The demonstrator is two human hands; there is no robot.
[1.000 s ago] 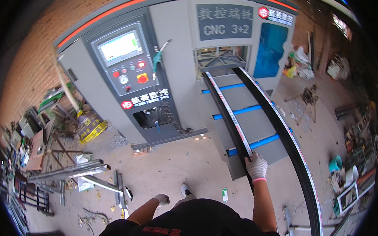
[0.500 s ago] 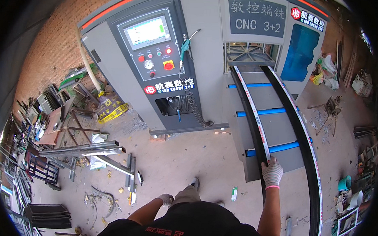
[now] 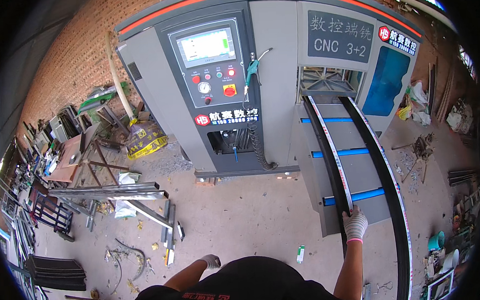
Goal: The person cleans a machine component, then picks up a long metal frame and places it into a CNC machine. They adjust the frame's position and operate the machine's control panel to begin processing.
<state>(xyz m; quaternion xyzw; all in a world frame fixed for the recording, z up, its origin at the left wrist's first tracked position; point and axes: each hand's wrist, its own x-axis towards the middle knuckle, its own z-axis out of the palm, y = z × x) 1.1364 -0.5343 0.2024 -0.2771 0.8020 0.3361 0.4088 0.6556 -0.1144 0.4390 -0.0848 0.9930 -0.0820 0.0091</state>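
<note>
On the grey feed table point(image 3: 360, 171) of the big grey machine point(image 3: 268, 67), the gloved right hand point(image 3: 355, 225) is clamped around a long black metal profile point(image 3: 327, 156); the gloved left hand point(image 3: 210, 261) hangs loosely curled, holding nothing, above the concrete floor point(image 3: 243, 209).

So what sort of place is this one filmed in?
Most likely a metal fabrication workshop: a large grey machine with a control panel, long dark profiles on its feed table, and metal bars stacked by a brick wall.

machine point(image 3: 279, 77) nearer and centred, right hand point(image 3: 355, 224) pushing black profile point(image 3: 330, 161) inward
</note>
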